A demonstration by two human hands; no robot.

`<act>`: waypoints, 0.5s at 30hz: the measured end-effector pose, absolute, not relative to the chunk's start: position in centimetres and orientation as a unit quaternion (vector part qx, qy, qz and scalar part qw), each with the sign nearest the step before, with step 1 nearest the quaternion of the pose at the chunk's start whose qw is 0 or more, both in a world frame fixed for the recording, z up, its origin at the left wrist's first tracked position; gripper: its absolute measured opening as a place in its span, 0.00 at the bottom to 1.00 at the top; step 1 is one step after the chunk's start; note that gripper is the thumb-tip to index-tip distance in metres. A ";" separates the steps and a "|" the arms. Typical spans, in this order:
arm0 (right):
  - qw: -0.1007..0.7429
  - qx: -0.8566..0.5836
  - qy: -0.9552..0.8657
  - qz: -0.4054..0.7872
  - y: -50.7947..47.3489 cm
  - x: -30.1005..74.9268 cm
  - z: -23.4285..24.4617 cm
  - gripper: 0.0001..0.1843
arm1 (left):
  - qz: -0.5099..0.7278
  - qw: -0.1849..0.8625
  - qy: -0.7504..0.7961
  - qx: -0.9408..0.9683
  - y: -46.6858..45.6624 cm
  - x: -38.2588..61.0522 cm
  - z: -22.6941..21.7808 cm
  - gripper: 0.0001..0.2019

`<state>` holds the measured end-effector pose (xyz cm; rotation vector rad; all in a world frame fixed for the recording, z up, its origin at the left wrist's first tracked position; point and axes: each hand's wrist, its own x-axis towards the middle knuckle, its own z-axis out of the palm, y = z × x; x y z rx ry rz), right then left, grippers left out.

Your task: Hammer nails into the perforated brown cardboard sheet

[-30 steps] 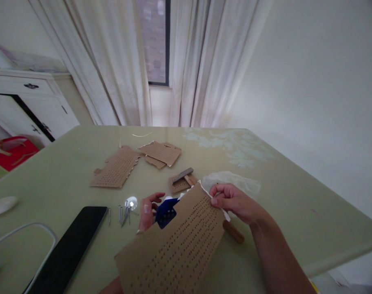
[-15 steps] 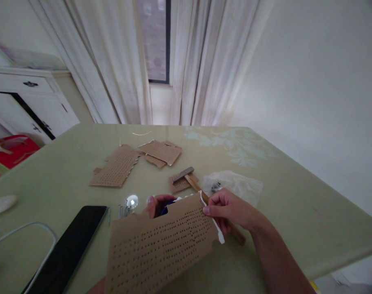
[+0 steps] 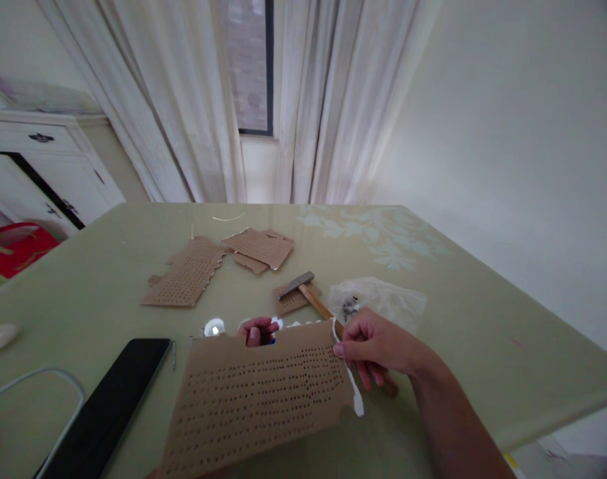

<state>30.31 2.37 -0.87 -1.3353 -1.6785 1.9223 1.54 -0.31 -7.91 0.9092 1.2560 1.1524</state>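
A large brown cardboard sheet (image 3: 263, 399) punched with rows of small holes is held up over the table in front of me. My right hand (image 3: 376, 346) pinches its upper right corner, where a white torn edge hangs down. My left hand (image 3: 256, 330) is mostly hidden behind the sheet; only fingertips show curled over its top edge, next to a bit of a blue object.
A hammer (image 3: 313, 299) with a wooden handle lies on a small cardboard scrap behind my right hand, beside a clear plastic bag (image 3: 383, 299). More perforated cardboard pieces (image 3: 184, 279) lie farther back. A black phone (image 3: 114, 399), nails and a white cable sit at the left on the green table (image 3: 483, 332).
The cardboard sheet has swung from a steep diagonal to nearly level and now covers the blue object and most of my left hand. My right hand has dropped slightly with the corner.
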 end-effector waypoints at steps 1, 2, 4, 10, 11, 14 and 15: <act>0.119 -0.456 -0.581 0.663 2.4 30.4 -0.9 0.24 | 0.491 0.569 0.535 0.386 -0.3 1.5 -7.8 0.20; 0.109 -0.453 -0.583 0.665 2.4 30.4 -0.9 0.24 | 0.492 0.569 0.534 0.386 -0.3 1.4 -7.7 0.20; 0.100 -0.451 -0.586 0.666 2.5 30.5 -0.9 0.25 | 0.492 0.566 0.535 0.389 -0.4 1.2 -7.6 0.20; 0.154 -0.475 -0.616 0.610 3.0 31.0 -1.3 0.31 | 0.485 0.544 0.542 0.418 -0.3 0.9 -7.6 0.21; 0.163 -0.478 -0.619 0.601 3.1 31.0 -1.4 0.32 | 0.484 0.538 0.544 0.425 -0.2 0.9 -7.6 0.21; 0.196 -0.491 -0.630 0.568 3.4 31.0 -1.8 0.34 | 0.475 0.515 0.553 0.450 0.1 1.3 -7.8 0.22; 0.213 -0.499 -0.633 0.552 3.6 31.0 -1.9 0.35 | 0.471 0.507 0.557 0.459 0.2 1.4 -7.9 0.22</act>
